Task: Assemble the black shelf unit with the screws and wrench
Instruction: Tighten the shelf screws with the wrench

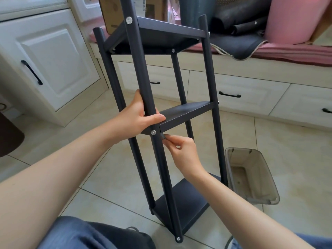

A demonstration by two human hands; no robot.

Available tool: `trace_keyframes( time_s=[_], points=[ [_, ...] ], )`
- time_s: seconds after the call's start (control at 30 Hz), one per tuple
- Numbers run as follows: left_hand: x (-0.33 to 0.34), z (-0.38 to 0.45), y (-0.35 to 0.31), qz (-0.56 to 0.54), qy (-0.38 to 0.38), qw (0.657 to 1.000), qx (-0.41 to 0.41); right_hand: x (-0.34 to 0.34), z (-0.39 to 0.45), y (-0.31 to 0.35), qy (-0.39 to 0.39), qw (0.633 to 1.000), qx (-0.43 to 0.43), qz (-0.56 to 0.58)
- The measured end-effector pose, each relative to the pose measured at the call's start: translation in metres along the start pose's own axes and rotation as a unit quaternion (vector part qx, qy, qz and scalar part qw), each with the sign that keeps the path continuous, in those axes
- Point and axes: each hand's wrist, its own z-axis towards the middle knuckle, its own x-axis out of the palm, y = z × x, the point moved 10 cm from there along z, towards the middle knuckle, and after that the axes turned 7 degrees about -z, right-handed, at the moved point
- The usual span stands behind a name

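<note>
Shelf unit [179, 112] stands on tiled floor [287, 159] beside white cabinets [53, 60].

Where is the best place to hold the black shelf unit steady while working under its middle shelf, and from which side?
Probably the near front post just above the middle shelf, from the left. The post is a thin round tube that fingers can wrap, as the left hand does, leaving the right hand free at the small dark part below.
</note>
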Motion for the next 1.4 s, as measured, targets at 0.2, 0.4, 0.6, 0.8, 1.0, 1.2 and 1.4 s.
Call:
trace_keyframes(
  time_s=[0.2, 0.4, 0.6, 0.8, 1.0, 1.2, 1.4],
  points=[
    [0.002, 0.001, -0.001, 0.006, 0.003, 1.0, 0.006, 0.004, 0.005, 0.002, 0.002, 1.0, -0.014, 0.021],
    [0.005, 0.001, -0.004, 0.005, 0.014, 1.0, 0.011, 0.008, 0.007, 0.007, 0.002, 0.998, -0.045, 0.04],
    [0.005, 0.001, -0.007, 0.006, 0.022, 1.0, 0.013, 0.006, 0.009, 0.011, -0.021, 0.995, -0.091, 0.019],
    [0.004, 0.002, -0.006, -0.005, 0.022, 1.0, 0.018, 0.004, 0.009, 0.014, -0.061, 0.99, -0.126, -0.02],
    [-0.002, 0.002, 0.001, -0.03, 0.028, 0.999, 0.012, 0.016, 0.013, 0.008, -0.086, 0.981, -0.161, -0.06],
    [-0.007, 0.001, 0.003, -0.035, 0.032, 0.999, 0.0, 0.031, 0.018, 0.005, -0.102, 0.975, -0.189, -0.051],
    [-0.008, 0.001, 0.002, -0.031, 0.037, 0.999, 0.005, 0.052, 0.026, 0.008, -0.063, 0.977, -0.203, -0.031]
  ],
)
